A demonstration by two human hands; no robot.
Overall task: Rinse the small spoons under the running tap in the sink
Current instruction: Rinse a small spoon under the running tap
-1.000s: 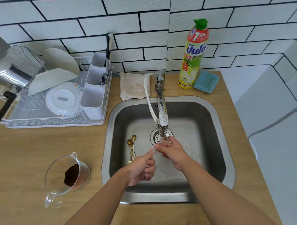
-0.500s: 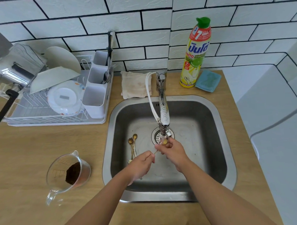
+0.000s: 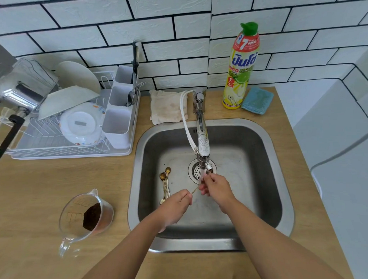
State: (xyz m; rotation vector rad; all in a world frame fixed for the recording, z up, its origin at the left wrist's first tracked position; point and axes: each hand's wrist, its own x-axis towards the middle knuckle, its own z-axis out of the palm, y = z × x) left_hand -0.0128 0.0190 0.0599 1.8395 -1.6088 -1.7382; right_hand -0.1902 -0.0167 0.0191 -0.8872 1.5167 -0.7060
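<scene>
Left hand (image 3: 174,204) fingers pinch the thin spoon (image 3: 195,190) handle; right hand (image 3: 216,188) fingers curl around its bowl end under the tap (image 3: 202,138) stream. More spoons (image 3: 165,182) lie just left of the fingers, on the sink (image 3: 263,178) floor.

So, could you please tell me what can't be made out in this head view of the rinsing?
- Bowl of the held spoon: hidden behind the right hand under the tap.
- Its handle end: covered by the left hand pinching it.
- Spoons lying in the sink: too small and overlapping to count.
- Pan handle: cut off by the left edge.
</scene>
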